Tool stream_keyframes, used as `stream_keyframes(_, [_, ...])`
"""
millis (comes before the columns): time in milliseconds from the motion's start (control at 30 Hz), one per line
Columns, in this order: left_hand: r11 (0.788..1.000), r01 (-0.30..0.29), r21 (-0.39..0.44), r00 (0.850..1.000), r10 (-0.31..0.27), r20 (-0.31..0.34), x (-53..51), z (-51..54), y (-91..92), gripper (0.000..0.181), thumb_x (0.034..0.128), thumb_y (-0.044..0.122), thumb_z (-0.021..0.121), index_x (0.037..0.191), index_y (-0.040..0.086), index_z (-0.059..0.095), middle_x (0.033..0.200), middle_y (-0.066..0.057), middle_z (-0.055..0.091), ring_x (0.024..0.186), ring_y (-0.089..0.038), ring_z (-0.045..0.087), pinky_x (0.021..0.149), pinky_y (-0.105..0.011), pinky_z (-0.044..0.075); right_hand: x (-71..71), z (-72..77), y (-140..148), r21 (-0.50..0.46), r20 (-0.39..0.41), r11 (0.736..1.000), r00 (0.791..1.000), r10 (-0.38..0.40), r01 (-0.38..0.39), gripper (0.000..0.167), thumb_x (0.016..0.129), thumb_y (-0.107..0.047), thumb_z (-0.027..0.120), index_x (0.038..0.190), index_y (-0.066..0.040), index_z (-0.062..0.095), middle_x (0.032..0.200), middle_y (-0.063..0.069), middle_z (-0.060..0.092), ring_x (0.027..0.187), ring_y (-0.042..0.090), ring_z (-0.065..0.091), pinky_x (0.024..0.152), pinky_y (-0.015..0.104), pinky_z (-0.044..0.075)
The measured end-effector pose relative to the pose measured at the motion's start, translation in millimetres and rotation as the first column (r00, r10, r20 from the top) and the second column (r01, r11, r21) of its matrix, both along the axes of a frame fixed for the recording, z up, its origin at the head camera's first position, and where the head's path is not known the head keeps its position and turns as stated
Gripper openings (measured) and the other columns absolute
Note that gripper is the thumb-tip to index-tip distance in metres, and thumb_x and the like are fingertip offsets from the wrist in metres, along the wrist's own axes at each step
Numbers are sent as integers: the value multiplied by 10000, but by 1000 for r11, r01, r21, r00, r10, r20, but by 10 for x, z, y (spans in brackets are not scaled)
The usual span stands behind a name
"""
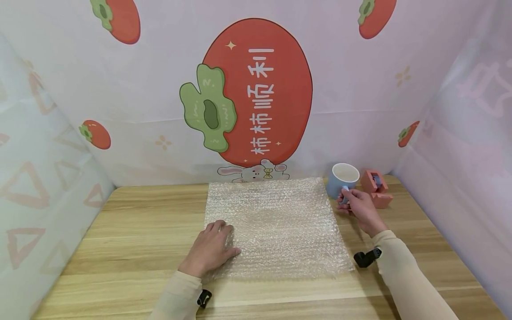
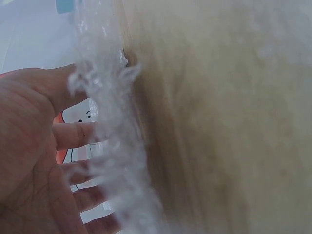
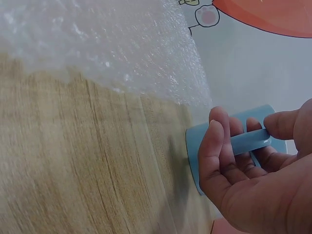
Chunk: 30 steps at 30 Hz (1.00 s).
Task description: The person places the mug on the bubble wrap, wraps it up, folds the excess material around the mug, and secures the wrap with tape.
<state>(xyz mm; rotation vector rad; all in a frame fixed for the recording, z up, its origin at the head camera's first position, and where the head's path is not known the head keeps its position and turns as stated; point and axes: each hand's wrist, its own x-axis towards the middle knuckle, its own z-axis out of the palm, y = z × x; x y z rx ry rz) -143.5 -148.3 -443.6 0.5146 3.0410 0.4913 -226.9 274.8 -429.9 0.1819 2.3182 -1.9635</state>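
Note:
A sheet of clear bubble wrap [image 1: 276, 226] lies flat on the table. My left hand [image 1: 210, 249] rests on its left edge, palm down with relaxed fingers. In the left wrist view the wrap's ragged edge [image 2: 117, 165] crosses in front of the fingertips. Beyond the sheet's far right corner stands a light blue mug [image 1: 338, 184], upright with a white inside. My right hand [image 1: 362, 209] grips the mug by its handle. The right wrist view shows fingers curled through the handle [image 3: 251, 141] and the thumb on it; the mug's base appears to be on the table.
A coral-pink tape dispenser [image 1: 373, 183] with a blue roll stands just right of the mug. Close behind the wooden table [image 1: 140, 240] rises a printed cloth backdrop [image 1: 160, 89], and cloth walls flank both sides.

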Motion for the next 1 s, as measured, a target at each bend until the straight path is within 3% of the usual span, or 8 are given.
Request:
stream_keyframes(300, [1000,-5,-1,1000,5,9,5,3,0,607,863,405,798,1299,19,630,1363,-226,539,1272,-431,502,984,-602,458,5,-7,1,-42,2,999,1000,-8,8,380,1105,-265,419,1154,102,504,940,29,600,784,107,685,779,278,587])
stream_keyframes(633, [1000,-2,3,1000,2,3,5,-5,-7,601,865,403,796,1299,22,626,1363,-222,537,1277,-427,498,991,-600,453,9,-19,20,-178,22,984,1000,-17,20,288,1104,-216,418,1111,57,509,923,25,606,784,133,696,817,304,587])
stream_keyframes(1000, [1000,-2,9,1000,2,2,11,2,-9,593,862,397,800,1288,21,633,1355,-216,539,1272,-419,501,992,-589,453,39,-4,12,-212,28,976,999,-36,41,329,1101,-237,437,1178,79,491,951,41,613,807,129,709,826,300,585])
